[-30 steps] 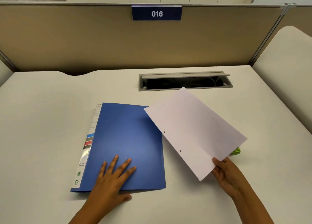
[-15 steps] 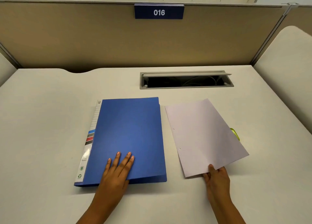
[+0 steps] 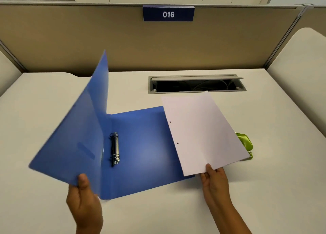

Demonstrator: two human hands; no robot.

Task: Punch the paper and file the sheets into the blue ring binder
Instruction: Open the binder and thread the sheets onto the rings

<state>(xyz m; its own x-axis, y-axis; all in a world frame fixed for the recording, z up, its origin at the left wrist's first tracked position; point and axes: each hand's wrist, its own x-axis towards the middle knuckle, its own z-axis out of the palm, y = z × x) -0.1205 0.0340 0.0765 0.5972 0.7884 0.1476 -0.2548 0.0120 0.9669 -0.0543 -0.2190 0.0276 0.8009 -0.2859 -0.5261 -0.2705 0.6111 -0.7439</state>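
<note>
The blue ring binder [image 3: 144, 150] lies on the desk with its front cover [image 3: 75, 138] lifted and swung up to the left, blurred by motion. My left hand [image 3: 83, 196] pinches the cover's near corner, thumb on top. The metal ring mechanism [image 3: 114, 149] shows near the spine. My right hand [image 3: 214, 180] holds the near edge of a white sheet [image 3: 202, 129] with two punched holes on its left side. The sheet hangs tilted over the binder's right edge.
A green hole punch [image 3: 245, 142] sits on the desk, partly hidden behind the sheet's right edge. An open cable tray [image 3: 195, 84] is set into the white desk [image 3: 264, 189] further back. A beige partition [image 3: 88, 39] with a "016" sign [image 3: 168, 14] closes off the far side.
My left hand went from lying flat on the closed binder to gripping its cover and lifting it open. My right hand raised the sheet and moved it left over the binder's edge.
</note>
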